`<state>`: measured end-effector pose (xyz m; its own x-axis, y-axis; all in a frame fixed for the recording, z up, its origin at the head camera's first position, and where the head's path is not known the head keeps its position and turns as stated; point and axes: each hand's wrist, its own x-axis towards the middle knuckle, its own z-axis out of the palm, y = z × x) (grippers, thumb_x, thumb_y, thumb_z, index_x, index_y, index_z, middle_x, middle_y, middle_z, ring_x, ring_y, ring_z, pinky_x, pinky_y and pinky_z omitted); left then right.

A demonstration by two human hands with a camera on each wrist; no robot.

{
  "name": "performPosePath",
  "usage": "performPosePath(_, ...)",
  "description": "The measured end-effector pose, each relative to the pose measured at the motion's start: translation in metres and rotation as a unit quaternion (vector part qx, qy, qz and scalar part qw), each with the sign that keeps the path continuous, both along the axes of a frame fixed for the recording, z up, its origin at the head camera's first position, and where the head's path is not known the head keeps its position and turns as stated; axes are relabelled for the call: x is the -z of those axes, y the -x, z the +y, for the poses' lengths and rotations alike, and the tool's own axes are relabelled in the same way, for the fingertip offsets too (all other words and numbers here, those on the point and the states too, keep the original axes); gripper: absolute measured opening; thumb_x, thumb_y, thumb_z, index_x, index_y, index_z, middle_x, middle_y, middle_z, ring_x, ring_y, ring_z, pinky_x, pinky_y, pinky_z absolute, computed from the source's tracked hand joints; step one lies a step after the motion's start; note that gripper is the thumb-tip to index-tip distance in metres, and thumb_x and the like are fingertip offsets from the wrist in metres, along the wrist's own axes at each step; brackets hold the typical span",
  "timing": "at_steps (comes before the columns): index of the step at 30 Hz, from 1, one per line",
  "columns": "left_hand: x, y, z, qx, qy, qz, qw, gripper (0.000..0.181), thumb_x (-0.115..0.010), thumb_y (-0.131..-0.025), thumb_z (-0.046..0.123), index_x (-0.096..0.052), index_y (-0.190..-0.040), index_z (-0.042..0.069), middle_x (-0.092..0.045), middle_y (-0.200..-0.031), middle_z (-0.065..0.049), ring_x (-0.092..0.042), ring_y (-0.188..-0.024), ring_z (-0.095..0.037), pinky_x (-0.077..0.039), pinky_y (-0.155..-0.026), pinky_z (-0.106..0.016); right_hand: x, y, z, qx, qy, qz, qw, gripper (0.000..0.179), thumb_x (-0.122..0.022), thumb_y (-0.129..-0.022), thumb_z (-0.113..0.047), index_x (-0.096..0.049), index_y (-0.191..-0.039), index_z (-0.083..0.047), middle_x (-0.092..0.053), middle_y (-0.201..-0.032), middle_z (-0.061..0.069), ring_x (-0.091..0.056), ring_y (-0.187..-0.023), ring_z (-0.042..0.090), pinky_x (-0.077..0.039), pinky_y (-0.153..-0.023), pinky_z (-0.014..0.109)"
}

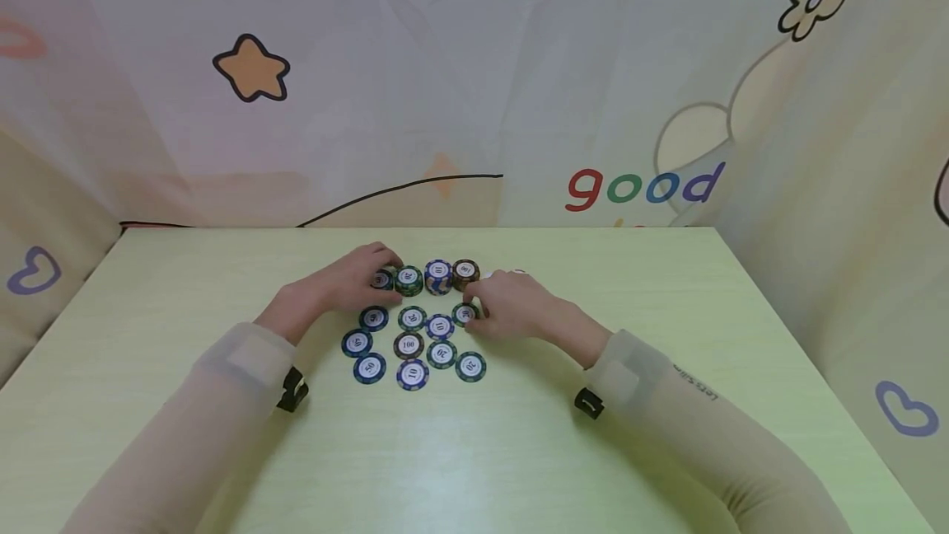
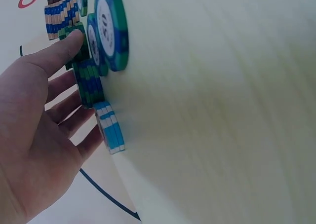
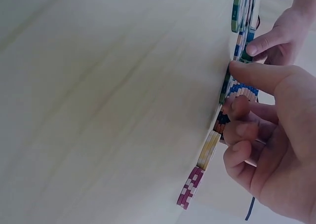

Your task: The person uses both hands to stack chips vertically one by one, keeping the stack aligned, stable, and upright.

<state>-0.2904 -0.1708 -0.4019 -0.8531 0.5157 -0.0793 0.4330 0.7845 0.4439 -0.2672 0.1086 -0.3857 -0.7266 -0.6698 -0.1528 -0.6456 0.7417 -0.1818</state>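
Note:
My left hand (image 1: 354,278) is at the left end of a row of poker chip stacks, thumb in front and extended fingers behind. In the left wrist view the thumb rests at a green stack (image 2: 82,50); the fingers lie behind a dark blue-green stack (image 2: 89,84) and a light blue stack (image 2: 110,128). My right hand (image 1: 511,305) pinches a single green-edged chip (image 1: 464,315) by its edges between thumb and index finger, low at the table. Its other fingers are curled beside the brown stack (image 1: 465,272).
A blue stack (image 1: 438,277) stands between the green and brown ones. Yellow (image 3: 209,150) and magenta (image 3: 190,188) stacks continue the row on the right. Several loose chips lie flat in front, among them a brown 100 chip (image 1: 409,345). A printed curtain (image 1: 445,89) hangs behind the table (image 1: 415,468).

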Motion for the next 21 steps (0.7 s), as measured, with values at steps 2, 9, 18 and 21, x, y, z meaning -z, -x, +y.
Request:
performPosePath(2, 0.001, -0.0006, -0.0005, -0.004, 0.007, 0.006, 0.9999, 0.054, -0.074, -0.096, 0.029, -0.057, -0.138, 0.0, -0.049, -0.143, -0.021, -0.045, -0.133, -0.039, -0.032, -0.111, -0.06, 0.0004, 0.0002, -0.0002, 0.003, 0.001, -0.006, 1.0, 0.037, -0.074, -0.094, -0.033, -0.071, -0.123, -0.009, -0.063, -0.074, -0.005, -0.059, -0.068, 0.014, -0.049, -0.074, 0.04)
performPosePath(9, 0.0044, -0.0009, -0.0005, -0.02, 0.025, 0.025, 0.9992, 0.051, -0.075, -0.095, 0.033, -0.06, -0.135, 0.005, -0.049, -0.144, -0.019, -0.044, -0.133, -0.039, -0.029, -0.104, -0.066, 0.0034, 0.0021, -0.0017, 0.004, -0.006, -0.009, 0.9999, 0.035, -0.072, -0.094, -0.032, -0.069, -0.12, -0.008, -0.062, -0.074, -0.003, -0.055, -0.066, 0.016, -0.042, -0.065, 0.035)
performPosePath(18, 0.0068, 0.0016, 0.0, -0.022, 0.01, 0.032, 0.9992, 0.047, -0.075, -0.095, 0.032, -0.062, -0.132, 0.006, -0.051, -0.141, -0.018, -0.046, -0.13, -0.037, -0.033, -0.101, -0.063, 0.0018, 0.0027, -0.0039, -0.013, -0.012, 0.013, 0.9998, 0.036, -0.07, -0.091, -0.032, -0.067, -0.117, -0.008, -0.059, -0.069, -0.003, -0.051, -0.062, 0.014, -0.04, -0.057, 0.032)
performPosePath(21, 0.0068, 0.0017, -0.0003, -0.023, 0.011, 0.034, 0.9991, 0.047, -0.075, -0.095, 0.031, -0.063, -0.132, 0.005, -0.052, -0.14, -0.018, -0.046, -0.129, -0.037, -0.033, -0.102, -0.064, -0.0003, 0.0015, -0.0065, -0.015, -0.002, 0.012, 0.9998, 0.038, -0.07, -0.09, -0.033, -0.066, -0.118, -0.008, -0.059, -0.069, -0.003, -0.052, -0.063, 0.015, -0.04, -0.056, 0.032)
